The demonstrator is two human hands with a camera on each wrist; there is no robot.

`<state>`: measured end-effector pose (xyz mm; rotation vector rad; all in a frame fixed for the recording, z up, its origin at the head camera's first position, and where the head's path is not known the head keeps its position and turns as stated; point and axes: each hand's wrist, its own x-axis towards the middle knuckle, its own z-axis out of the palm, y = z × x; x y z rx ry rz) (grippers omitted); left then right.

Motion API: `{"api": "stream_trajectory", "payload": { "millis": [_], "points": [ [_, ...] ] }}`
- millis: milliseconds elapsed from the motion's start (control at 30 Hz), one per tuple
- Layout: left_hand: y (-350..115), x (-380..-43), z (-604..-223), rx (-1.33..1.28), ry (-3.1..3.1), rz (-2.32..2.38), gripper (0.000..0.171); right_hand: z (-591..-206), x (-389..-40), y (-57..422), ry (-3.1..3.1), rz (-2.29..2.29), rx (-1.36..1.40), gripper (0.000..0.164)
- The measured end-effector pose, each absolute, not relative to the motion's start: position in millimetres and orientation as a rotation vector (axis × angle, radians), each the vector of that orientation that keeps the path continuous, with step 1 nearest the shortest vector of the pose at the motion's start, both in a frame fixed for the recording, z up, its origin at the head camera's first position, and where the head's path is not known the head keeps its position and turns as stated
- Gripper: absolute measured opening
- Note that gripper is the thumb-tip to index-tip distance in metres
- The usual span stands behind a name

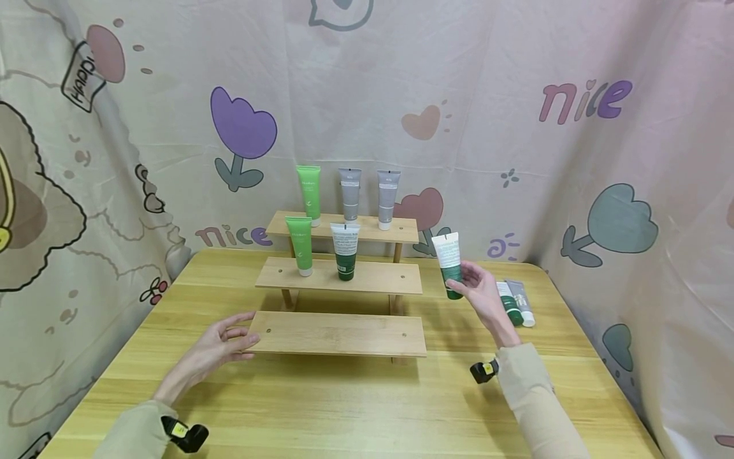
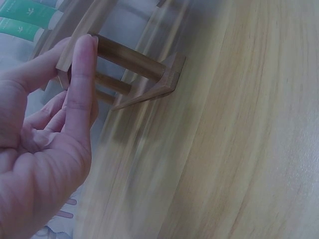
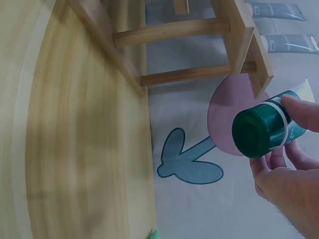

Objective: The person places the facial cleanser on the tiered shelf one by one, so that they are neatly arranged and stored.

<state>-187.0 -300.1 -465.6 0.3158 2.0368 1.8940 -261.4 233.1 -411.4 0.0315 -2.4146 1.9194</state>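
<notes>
My right hand [image 1: 483, 296] holds a white-and-dark-green squeeze tube [image 1: 449, 255] upright, slightly tilted, in the air right of a three-tier wooden display stand [image 1: 338, 335]. In the right wrist view the thumb and fingers grip the tube near its green cap [image 3: 251, 134]. My left hand [image 1: 220, 344] pinches the left end of the stand's lowest board, with fingers above and below its edge [image 2: 65, 69]. On the middle tier stand a green tube [image 1: 301, 245] and another white-and-dark-green tube [image 1: 345, 252]. The top tier bears a green tube [image 1: 310, 194] and two grey tubes [image 1: 350, 194].
Right of the stand, a white-and-green tube [image 1: 509, 305] and a grey tube [image 1: 520, 303] lie side by side on the wooden table [image 1: 344, 408], partly behind my right hand. A printed cloth [image 1: 355, 95] hangs behind and along both sides.
</notes>
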Motion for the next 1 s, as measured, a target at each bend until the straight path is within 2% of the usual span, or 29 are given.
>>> {"api": "stream_trajectory", "payload": {
  "millis": [1000],
  "points": [
    [-296.8, -186.0, -462.4, 0.229, 2.074, 1.858, 0.077, -379.5, -264.9, 201.1, -2.345, 1.923, 0.187, 0.053]
  ]
}}
